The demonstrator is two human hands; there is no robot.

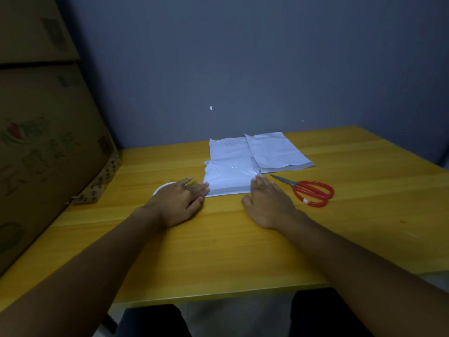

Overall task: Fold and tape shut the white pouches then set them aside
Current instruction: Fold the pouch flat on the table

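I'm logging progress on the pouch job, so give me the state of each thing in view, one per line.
Left hand: open, fingers flat at the near pouch's left edge.
Right hand: open, fingers flat at its right edge.
Near pouch: flat on the table, held between both hands.
Far pouches: flat, overlapping, untouched.
Scissors: closed, lying right of the hands.
Tape roll: mostly hidden behind the left hand.

Your yellow wooden counter (218,251) carries white pouches: the near pouch (229,180) overlaps a far pouch (228,149), with a third pouch (277,152) beside them. Red-handled scissors (308,190) lie right of the near one; your left hand (179,203) covers a white roll (163,186), and your right hand (269,203) lies flat.
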